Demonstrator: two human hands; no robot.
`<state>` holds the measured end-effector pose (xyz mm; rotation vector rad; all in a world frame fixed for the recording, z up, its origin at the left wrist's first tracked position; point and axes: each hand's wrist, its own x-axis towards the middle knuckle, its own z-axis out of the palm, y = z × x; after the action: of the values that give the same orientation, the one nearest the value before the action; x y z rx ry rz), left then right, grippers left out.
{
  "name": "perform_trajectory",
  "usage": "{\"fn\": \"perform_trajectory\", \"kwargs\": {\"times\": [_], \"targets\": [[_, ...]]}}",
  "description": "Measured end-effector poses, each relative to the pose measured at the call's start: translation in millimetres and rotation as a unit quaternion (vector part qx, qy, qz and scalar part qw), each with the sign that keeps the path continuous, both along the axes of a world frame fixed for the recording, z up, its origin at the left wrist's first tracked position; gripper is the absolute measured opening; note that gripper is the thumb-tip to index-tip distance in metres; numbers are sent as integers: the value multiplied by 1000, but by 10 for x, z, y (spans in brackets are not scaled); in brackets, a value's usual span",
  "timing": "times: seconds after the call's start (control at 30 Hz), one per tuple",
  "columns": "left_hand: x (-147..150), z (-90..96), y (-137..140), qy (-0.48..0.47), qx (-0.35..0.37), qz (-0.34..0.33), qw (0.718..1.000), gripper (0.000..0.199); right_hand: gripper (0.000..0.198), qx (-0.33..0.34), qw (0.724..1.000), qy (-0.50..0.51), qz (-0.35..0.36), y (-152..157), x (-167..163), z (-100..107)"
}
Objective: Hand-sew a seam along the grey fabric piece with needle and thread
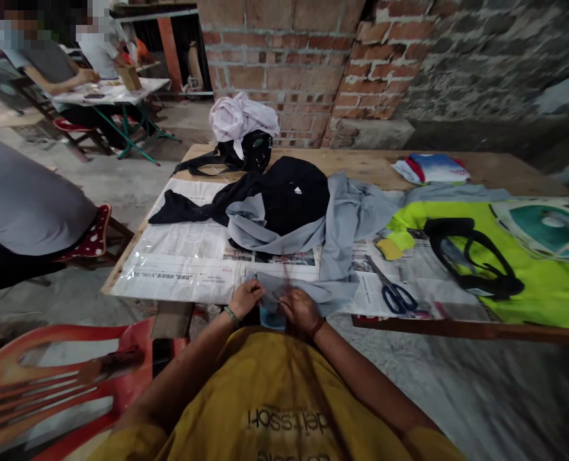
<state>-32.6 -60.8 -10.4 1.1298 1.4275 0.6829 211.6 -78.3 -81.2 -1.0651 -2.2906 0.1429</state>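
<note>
Grey cloth [329, 291] lies along the near edge of the tabletop [365, 161], right in front of the person. Its near strip has its long axis running left to right; at the right end it meets a band of the same grey that goes far, up to the grey bulk beside the dark jacket [296, 208]. Left hand [246, 298] is at the strip's left end, fingertips pinched together on the grey; right hand [301, 310] pinches the near border a little further right. So grip on both sides is closed on cloth, though the exact fold between the fingertips is too small to tell. Hands sit near each other, a short stretch of strip between them, most of the length trailing right, past the right hand. Key relation: the cloth's bulk lies far and right of the grip, so the right hand is nearer to it, the left at the loose-looking end. Dark jacket is straight far of the hands, not touched. Scissors [392, 291] lie right of the right hand, apart from it, handles near, blades angled far and left, on newspaper [169, 272]. Yellow-green garment [538, 291] further right.
</note>
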Motion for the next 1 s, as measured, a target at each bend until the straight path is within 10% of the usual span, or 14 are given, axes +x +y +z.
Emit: {"fn": "perform_trajectory", "kwargs": {"times": [0.3, 1.0], "targets": [[61, 101, -3, -179, -73, 79, 978, 41, 22, -59, 998, -19, -12, -13, -19, 113], [125, 76, -30, -190, -55, 91, 976, 26, 10, -110, 994, -13, -20, 37, -111, 274]]}}
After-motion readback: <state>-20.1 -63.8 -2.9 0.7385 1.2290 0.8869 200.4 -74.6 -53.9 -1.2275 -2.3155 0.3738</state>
